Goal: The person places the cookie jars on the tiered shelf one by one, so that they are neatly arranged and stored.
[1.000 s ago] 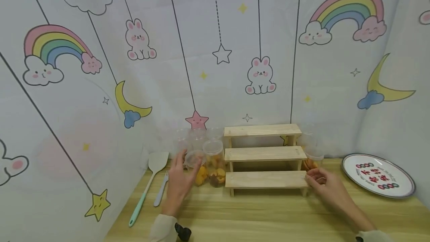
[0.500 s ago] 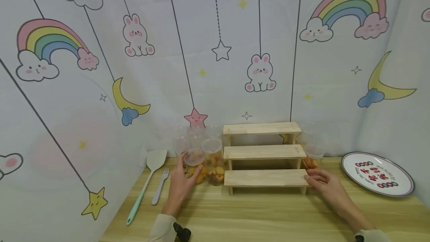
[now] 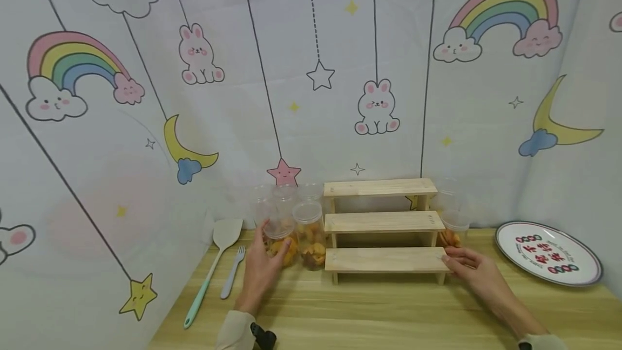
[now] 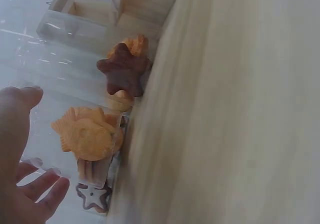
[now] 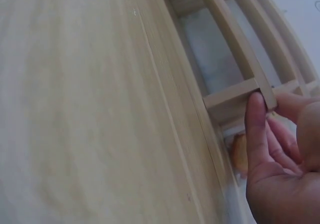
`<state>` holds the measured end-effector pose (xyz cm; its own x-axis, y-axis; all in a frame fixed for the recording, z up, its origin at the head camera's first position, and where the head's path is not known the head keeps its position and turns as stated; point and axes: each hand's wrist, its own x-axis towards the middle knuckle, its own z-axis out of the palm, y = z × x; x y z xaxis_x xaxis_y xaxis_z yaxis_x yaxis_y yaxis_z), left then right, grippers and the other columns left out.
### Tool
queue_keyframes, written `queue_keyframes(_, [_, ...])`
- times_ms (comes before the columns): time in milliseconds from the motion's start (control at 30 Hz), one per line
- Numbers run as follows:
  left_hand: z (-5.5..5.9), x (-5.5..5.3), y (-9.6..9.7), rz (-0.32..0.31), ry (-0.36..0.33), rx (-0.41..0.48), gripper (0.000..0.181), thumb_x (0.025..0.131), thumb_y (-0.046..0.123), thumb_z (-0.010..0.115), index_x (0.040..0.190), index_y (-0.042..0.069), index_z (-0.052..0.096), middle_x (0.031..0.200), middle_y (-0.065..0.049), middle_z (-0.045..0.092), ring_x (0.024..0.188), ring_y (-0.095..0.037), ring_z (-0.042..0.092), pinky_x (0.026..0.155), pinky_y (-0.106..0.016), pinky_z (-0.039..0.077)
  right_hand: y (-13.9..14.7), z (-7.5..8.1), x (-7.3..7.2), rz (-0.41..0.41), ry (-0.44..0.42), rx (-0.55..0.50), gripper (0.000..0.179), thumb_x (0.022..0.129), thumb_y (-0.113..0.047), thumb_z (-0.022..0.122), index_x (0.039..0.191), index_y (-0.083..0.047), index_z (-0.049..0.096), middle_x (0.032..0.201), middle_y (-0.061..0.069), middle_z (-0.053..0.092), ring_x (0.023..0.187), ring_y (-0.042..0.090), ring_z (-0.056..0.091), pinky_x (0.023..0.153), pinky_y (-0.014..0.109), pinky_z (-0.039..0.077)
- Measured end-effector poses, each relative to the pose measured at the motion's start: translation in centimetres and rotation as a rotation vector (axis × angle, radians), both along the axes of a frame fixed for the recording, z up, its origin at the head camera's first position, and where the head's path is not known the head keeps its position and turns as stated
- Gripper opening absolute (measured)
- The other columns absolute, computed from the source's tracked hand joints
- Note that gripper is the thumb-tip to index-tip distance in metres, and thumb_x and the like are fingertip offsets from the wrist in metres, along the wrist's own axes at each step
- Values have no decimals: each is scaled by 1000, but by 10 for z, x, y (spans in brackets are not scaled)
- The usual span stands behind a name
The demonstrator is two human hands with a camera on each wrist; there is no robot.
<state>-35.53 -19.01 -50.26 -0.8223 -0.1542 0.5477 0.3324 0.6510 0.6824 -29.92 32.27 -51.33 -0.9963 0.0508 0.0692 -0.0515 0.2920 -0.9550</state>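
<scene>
My left hand (image 3: 262,266) holds a short clear jar of golden cookies (image 3: 288,253) between thumb and fingers, left of the wooden stand. In the left wrist view, fish-shaped cookies (image 4: 90,139) show inside it. A taller clear jar (image 3: 310,236) stands to its right, holding a dark star-shaped cookie (image 4: 125,70). With its thumb and fingers, my right hand (image 3: 473,271) pinches the right end of the lowest board on the three-step wooden stand (image 3: 384,260); the right wrist view shows the board's corner (image 5: 267,92) between them.
More clear jars (image 3: 284,199) stand behind, and others (image 3: 452,226) right of the stand. A spatula (image 3: 214,269) and a fork (image 3: 233,271) lie on the left. A white printed plate (image 3: 549,253) is at the right. A patterned cloth wall closes the back.
My left fingers have closed in around the short jar, which now sits lower and upright-looking, with its cookies visible between thumb and fingers. My right hand stays at the board's end.
</scene>
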Motion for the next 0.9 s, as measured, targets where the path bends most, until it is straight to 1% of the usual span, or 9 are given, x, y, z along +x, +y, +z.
queue_keyframes(133, [10,2,-2,14,7,45,84,95,39,86,164,18,43,143,-20,67,128,-39,68,102,-60,58,1,-2,-2,12,4,-11,63,106,-33,74,150,8,56,120,4,77,100,0,71,87,27,65])
queue_keyframes(200, [15,3,-3,20,36,62,83,95,37,86,164,18,43,146,-20,65,130,-40,66,104,-61,56,2,-3,-3,17,5,-19,63,106,-33,73,151,8,55,119,3,76,100,1,72,88,27,65])
queue_keyframes(367, [27,4,-5,24,134,90,85,94,31,87,164,14,42,147,-19,63,132,-40,64,105,-62,55,2,-3,-3,26,13,-33,64,106,-32,73,151,9,54,119,2,76,100,3,72,88,28,66])
queue_keyframes(467, [34,4,-4,14,160,114,91,94,31,87,167,16,36,151,-17,61,132,-37,62,105,-62,55,1,-3,-2,22,20,-38,63,106,-31,73,150,9,55,118,3,76,99,3,73,87,29,66])
queue_keyframes(567, [41,5,-3,-4,178,158,96,93,31,87,170,20,30,154,-17,58,133,-35,59,105,-62,54,1,-3,-2,19,27,-42,62,106,-31,73,149,10,55,118,3,77,98,5,74,87,29,66])
queue_keyframes(633, [48,7,-2,-14,189,190,97,93,32,88,170,23,29,155,-18,57,133,-34,58,103,-63,55,1,-3,-2,17,31,-45,62,106,-31,73,149,10,55,119,3,77,98,5,74,87,29,66])
queue_keyframes(667, [52,8,-1,-19,197,205,97,93,31,88,170,22,30,155,-18,56,133,-33,57,103,-64,56,1,-3,-2,17,32,-46,62,106,-31,73,149,10,55,119,3,77,98,5,74,86,29,66])
queue_keyframes(767, [65,13,3,-32,216,246,96,92,31,89,169,18,33,154,-17,55,134,-31,56,102,-65,57,1,-3,-2,16,34,-55,61,106,-31,73,149,9,55,117,1,77,97,5,74,86,29,66])
queue_keyframes(900, [85,24,13,-44,249,291,93,91,28,90,167,13,39,154,-13,55,134,-26,55,105,-64,57,1,-1,-1,23,31,-75,62,106,-29,73,150,10,54,114,-2,78,97,7,75,86,29,66])
